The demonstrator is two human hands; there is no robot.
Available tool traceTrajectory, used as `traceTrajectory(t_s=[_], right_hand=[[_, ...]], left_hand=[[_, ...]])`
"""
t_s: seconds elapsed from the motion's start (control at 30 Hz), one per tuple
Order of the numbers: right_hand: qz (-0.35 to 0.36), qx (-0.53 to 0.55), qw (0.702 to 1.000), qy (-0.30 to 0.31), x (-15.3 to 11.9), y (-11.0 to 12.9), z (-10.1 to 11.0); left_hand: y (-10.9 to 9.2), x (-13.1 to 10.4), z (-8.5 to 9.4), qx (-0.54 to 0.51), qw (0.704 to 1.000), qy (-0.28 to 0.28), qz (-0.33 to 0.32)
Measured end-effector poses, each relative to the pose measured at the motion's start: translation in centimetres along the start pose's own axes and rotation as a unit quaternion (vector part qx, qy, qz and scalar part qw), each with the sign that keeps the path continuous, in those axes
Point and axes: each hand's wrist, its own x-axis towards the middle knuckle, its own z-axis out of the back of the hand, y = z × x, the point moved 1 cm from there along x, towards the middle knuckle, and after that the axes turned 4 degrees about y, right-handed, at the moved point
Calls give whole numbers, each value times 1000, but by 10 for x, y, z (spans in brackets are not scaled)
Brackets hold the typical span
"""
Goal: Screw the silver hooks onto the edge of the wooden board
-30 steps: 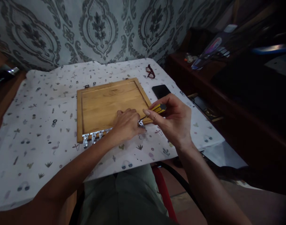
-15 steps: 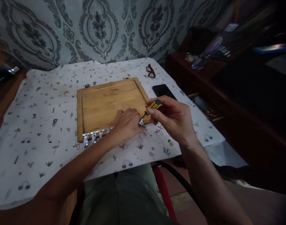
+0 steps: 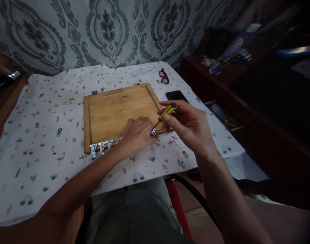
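Note:
A framed wooden board (image 3: 116, 112) lies flat on the table, with a metal hook rail (image 3: 101, 145) along its near edge. My left hand (image 3: 138, 134) bears down on that edge over part of the rail. Its fingers are bent on the wood, while the thumb reaches past the edge by the rightmost hook (image 3: 153, 132). Pinched between the thumb and fingers of my right hand (image 3: 188, 127) is a yellow and black screwdriver (image 3: 167, 112). It slants down, its tip at the rightmost hook. Whether a screw sits under the tip is too small to tell.
A patterned white cloth (image 3: 50, 112) covers the table. Beyond my right hand lie a black phone (image 3: 175, 96) and dark red glasses (image 3: 164, 76). A plastic bottle (image 3: 232, 49) stands on dark furniture to the right. A patterned curtain (image 3: 106, 30) hangs behind.
The screwdriver handle has turned a little in my right fingers and stands slightly steeper. My left hand and the board stay where they were.

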Motion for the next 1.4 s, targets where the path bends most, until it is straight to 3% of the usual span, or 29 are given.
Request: traceTrajectory(t_s=[0.2, 0.5, 0.77, 1.0, 1.13, 1.4], right_hand=[[20, -94, 995, -8, 1, -1, -1], [63, -256, 964, -30, 2, 5, -5], [70, -298, 949, -78, 1, 5, -11], [67, -302, 944, -115, 0, 2, -13], [42, -264, 956, -118, 0, -1, -12], [-33, -114, 991, -62, 1, -1, -6]], left_hand=[[-1, -2, 1, 2, 1000, 2, 4], [-3, -3, 4, 0, 1000, 17, 5], [-2, -2, 0, -2, 1000, 0, 8], [-3, -1, 1, 5, 1000, 9, 13], [-5, -1, 2, 6, 1000, 15, 10], [-4, -1, 1, 16, 1000, 8, 9]])
